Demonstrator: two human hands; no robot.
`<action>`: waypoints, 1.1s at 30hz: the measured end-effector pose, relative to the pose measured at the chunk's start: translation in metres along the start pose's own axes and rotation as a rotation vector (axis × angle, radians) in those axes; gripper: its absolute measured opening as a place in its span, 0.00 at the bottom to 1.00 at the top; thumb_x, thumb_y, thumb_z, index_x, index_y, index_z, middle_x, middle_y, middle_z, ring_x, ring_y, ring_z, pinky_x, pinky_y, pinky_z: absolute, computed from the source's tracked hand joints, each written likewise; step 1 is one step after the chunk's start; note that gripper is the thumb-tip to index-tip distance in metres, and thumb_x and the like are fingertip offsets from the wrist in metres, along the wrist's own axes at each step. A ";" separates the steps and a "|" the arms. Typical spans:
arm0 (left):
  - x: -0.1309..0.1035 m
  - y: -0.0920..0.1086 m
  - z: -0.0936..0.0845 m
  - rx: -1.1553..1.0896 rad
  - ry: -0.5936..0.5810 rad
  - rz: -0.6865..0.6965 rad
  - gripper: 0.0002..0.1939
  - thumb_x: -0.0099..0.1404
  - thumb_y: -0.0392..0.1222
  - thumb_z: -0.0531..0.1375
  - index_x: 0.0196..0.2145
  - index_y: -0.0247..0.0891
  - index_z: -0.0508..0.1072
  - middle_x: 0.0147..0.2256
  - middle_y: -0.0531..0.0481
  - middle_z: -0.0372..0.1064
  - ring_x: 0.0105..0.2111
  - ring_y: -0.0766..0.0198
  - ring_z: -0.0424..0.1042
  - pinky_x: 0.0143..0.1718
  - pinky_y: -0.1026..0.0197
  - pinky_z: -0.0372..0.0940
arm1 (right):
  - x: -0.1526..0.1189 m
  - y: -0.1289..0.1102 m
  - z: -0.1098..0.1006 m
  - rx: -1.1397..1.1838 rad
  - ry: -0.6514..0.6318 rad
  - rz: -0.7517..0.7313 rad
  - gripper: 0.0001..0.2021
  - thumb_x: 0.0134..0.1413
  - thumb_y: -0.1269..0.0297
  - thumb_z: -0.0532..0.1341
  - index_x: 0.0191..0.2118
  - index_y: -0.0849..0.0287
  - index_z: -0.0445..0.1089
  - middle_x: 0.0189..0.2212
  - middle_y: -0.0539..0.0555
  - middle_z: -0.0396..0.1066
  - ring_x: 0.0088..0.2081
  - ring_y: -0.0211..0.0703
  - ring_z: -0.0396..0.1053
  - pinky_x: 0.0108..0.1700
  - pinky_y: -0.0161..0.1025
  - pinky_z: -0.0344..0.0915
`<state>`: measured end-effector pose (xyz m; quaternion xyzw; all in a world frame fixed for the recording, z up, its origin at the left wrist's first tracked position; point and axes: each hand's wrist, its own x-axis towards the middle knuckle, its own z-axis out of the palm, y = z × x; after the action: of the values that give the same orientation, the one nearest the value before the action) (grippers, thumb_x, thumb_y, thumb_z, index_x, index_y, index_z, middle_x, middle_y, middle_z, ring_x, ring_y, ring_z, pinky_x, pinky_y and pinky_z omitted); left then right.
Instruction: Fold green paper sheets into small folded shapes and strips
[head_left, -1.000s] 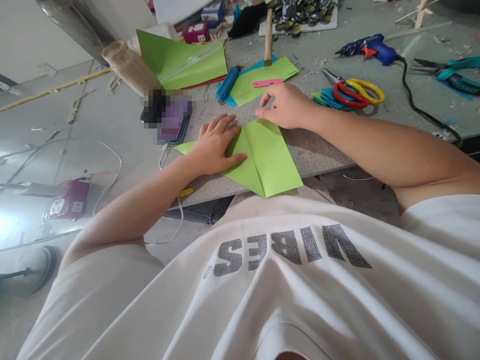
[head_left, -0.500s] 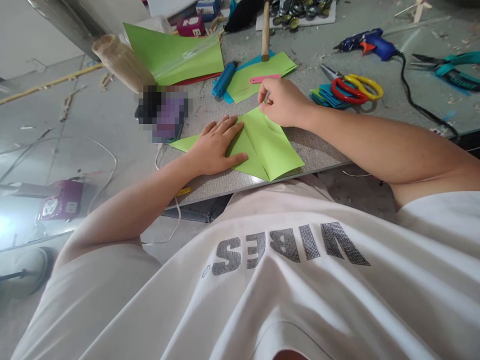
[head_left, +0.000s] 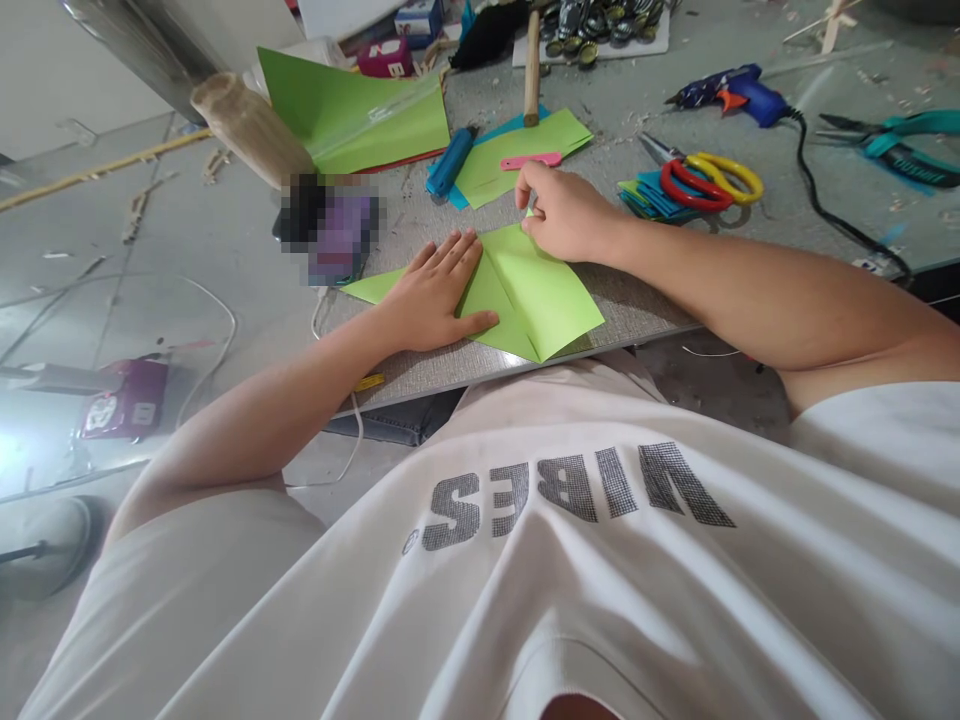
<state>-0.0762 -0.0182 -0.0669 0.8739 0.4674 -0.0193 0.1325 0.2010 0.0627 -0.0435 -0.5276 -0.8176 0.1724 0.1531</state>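
A creased light green sheet of paper lies at the table's near edge, its right part lifted off the surface. My left hand rests flat on the left part of the sheet, fingers spread. With bent fingers, my right hand pinches the sheet's far corner. Just beyond my right hand, a pink strip lies on more green paper, with a blue cutter at its left.
Red and yellow scissors lie on blue paper pieces to the right. Farther right are a blue glue gun with a black cable and teal pliers. A wooden vase and large green sheet stand at the back left.
The lifted right part of the green sheet has shifted slightly left and curves more. My left hand stays flat, and my right hand still grips the corner.
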 end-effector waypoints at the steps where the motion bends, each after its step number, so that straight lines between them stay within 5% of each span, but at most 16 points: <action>1: 0.000 0.000 0.000 0.000 0.002 0.002 0.71 0.81 0.91 0.46 0.95 0.30 0.39 0.95 0.28 0.31 0.95 0.25 0.33 0.94 0.26 0.36 | 0.000 0.000 -0.001 0.006 0.008 0.006 0.07 0.74 0.63 0.70 0.47 0.42 0.73 0.32 0.53 0.79 0.48 0.67 0.83 0.50 0.54 0.69; 8: 0.000 -0.002 0.002 0.012 0.007 0.005 0.72 0.80 0.93 0.44 0.96 0.32 0.38 0.95 0.27 0.30 0.95 0.24 0.34 0.93 0.26 0.36 | -0.004 -0.003 -0.014 0.089 -0.094 0.077 0.10 0.73 0.71 0.70 0.46 0.44 0.74 0.24 0.46 0.64 0.29 0.54 0.66 0.40 0.50 0.61; 15: 0.001 0.001 -0.001 0.015 -0.037 -0.028 0.76 0.77 0.96 0.40 0.95 0.28 0.36 0.95 0.25 0.26 0.95 0.23 0.30 0.93 0.27 0.33 | -0.007 -0.014 -0.015 0.071 -0.129 -0.010 0.20 0.68 0.84 0.64 0.33 0.47 0.73 0.29 0.50 0.70 0.36 0.50 0.70 0.51 0.50 0.65; 22: 0.001 0.001 -0.001 0.006 -0.041 -0.027 0.74 0.79 0.95 0.42 0.95 0.30 0.35 0.95 0.27 0.25 0.95 0.24 0.29 0.93 0.28 0.32 | -0.004 -0.005 -0.013 0.063 -0.151 -0.051 0.13 0.62 0.76 0.69 0.35 0.46 0.76 0.35 0.57 0.82 0.45 0.64 0.81 0.55 0.56 0.72; 33: 0.002 0.001 -0.001 0.004 -0.002 -0.053 0.68 0.83 0.85 0.51 0.96 0.31 0.37 0.95 0.28 0.29 0.95 0.26 0.33 0.94 0.29 0.36 | 0.002 0.005 -0.017 -0.007 -0.164 0.019 0.06 0.72 0.63 0.73 0.40 0.46 0.79 0.27 0.52 0.75 0.40 0.59 0.81 0.48 0.52 0.73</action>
<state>-0.0745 -0.0169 -0.0666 0.8615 0.4901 -0.0245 0.1307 0.2116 0.0680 -0.0299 -0.5201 -0.8230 0.2134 0.0820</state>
